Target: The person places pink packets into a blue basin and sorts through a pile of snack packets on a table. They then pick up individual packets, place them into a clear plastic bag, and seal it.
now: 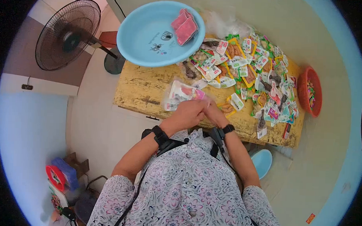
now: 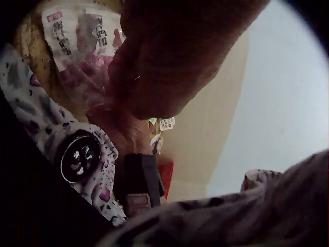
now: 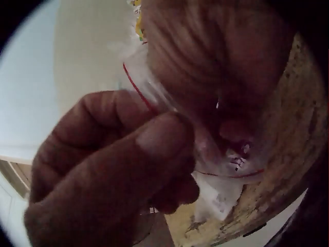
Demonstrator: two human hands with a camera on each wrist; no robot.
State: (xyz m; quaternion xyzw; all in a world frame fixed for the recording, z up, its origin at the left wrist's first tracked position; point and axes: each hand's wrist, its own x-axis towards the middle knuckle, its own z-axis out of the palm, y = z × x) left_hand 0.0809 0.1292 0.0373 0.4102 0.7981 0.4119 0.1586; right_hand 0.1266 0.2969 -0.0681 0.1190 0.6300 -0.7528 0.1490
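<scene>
Both hands meet over the front of the worn yellow table [image 1: 138,85], close to the person's body. Between them is a clear zip bag [image 3: 154,90] with a red seal line and white-and-pink printed packaging [image 1: 183,91] showing through. The left hand [image 1: 187,115] pinches the bag's edge between thumb and curled fingers, plain in the right wrist view. Bent over the bag's mouth, the right hand [image 3: 218,51] grips the plastic; its fingertips are partly hidden. In the left wrist view, the left hand [image 2: 175,56] covers much of the bag.
A pile of packaged snacks [image 1: 246,71] spreads over the table's right half. Behind stands a light blue basin [image 1: 140,36] holding a pink cloth [image 1: 186,27]. A red basket [image 1: 303,91] is at the right edge, a fan [image 1: 70,37] at far left, another blue basin [image 1: 262,163] below.
</scene>
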